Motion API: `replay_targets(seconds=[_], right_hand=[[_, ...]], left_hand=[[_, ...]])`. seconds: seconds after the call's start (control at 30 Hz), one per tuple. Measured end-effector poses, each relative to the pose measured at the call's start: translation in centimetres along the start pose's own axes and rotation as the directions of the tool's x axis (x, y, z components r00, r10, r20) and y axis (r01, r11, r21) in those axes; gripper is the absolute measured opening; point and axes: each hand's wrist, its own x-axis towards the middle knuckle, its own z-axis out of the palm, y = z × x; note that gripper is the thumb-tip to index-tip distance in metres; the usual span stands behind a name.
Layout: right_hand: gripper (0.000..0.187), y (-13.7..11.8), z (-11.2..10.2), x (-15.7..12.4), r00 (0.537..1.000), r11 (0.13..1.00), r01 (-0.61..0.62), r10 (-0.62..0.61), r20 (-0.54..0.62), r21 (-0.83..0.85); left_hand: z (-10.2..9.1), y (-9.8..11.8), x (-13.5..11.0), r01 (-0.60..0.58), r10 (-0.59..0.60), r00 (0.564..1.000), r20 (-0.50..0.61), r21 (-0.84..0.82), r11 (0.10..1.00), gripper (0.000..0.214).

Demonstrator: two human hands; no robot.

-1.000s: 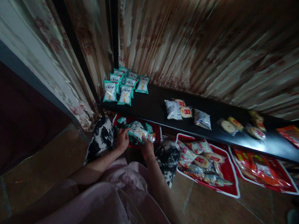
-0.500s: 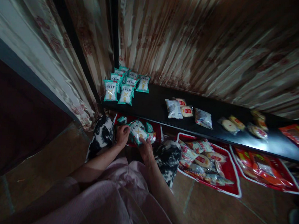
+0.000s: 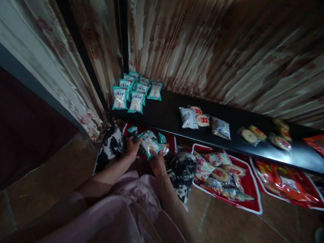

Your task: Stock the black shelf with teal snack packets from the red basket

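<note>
My left hand and my right hand are both closed on a bunch of teal-and-white snack packets, held just above a red tray on the floor between my knees. The left hand grips the bunch's left edge, the right hand grips it from below. More teal packets lie in that tray. Several matching teal packets stand in rows at the left end of a long black shelf.
Pale and round wrapped snacks lie along the shelf, with orange packs at its right end. Two more red trays of mixed snacks sit on the tiled floor under the shelf. Patterned curtains hang behind.
Both hands have drawn the bunch of teal packets a little closer together and slightly up; the view has shifted slightly. The shelf rows look the same.
</note>
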Motion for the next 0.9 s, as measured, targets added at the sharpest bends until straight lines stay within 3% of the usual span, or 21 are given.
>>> replay_targets(seconds=[0.1,0.2,0.43,0.63,0.77,0.9], right_hand=[[0.043,-0.2,0.3,-0.2,1.0,1.0,-0.004,0.004,0.006,0.007],[0.041,-0.2,0.4,-0.3,1.0,1.0,-0.006,0.005,0.015,0.012],[0.039,-0.4,0.5,-0.4,1.0,1.0,-0.001,0.001,0.013,0.016],[0.041,-0.2,0.4,-0.6,0.999,0.995,0.013,-0.016,-0.03,-0.094],[0.061,0.0,0.3,-0.7,0.99,0.981,0.058,-0.079,-0.112,-0.183],[0.081,0.3,-0.2,-0.3,0.968,0.918,0.187,-0.232,-0.091,-0.35]], left_hand=[[0.0,0.3,-0.5,0.241,-0.212,0.963,0.168,-0.179,0.954,0.033],[-0.1,0.5,-0.8,0.344,-0.279,0.93,0.24,-0.293,0.892,0.032],[0.1,1.0,-1.1,0.32,-0.27,0.946,0.179,-0.391,0.863,0.026],[0.2,0.7,-1.2,0.257,-0.225,0.966,0.127,-0.391,0.884,0.025],[0.2,0.7,-1.0,0.223,-0.204,0.975,0.092,-0.36,0.906,0.026],[0.1,1.1,-1.3,0.194,-0.18,0.981,0.073,-0.31,0.931,0.025]])
